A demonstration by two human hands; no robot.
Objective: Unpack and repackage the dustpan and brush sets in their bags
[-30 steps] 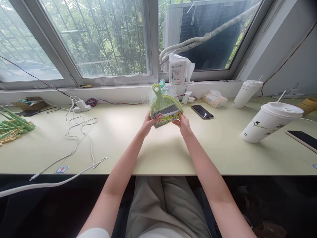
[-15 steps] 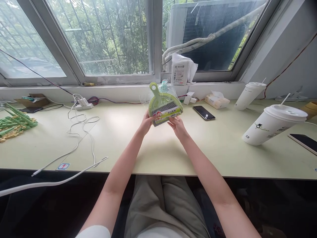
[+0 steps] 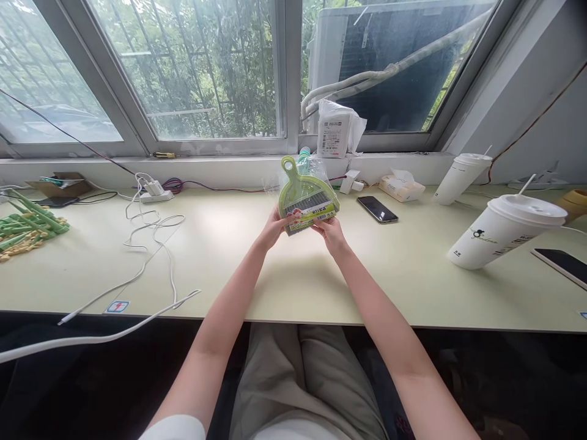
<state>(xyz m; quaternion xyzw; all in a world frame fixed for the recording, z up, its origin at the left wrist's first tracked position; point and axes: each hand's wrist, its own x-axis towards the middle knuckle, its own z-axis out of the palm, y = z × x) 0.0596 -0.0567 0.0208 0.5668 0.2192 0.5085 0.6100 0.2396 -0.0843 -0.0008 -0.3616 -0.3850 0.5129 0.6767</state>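
The right hand has closed again on the wrapped dustpan set, pinching its lower corner. The left hand keeps gripping the opposite corner. The set rises upright above the fingertips, now steadied from both sides.

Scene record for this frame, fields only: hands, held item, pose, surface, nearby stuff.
left: left hand grips the lower left edge of the packaged dustpan set
right: right hand grips its lower right edge
pose: raised over the desk, handle up, in clear wrap
right side: phone, tissue pack, near cup, far cup, both lidded with straws
left side: power strip with white cables
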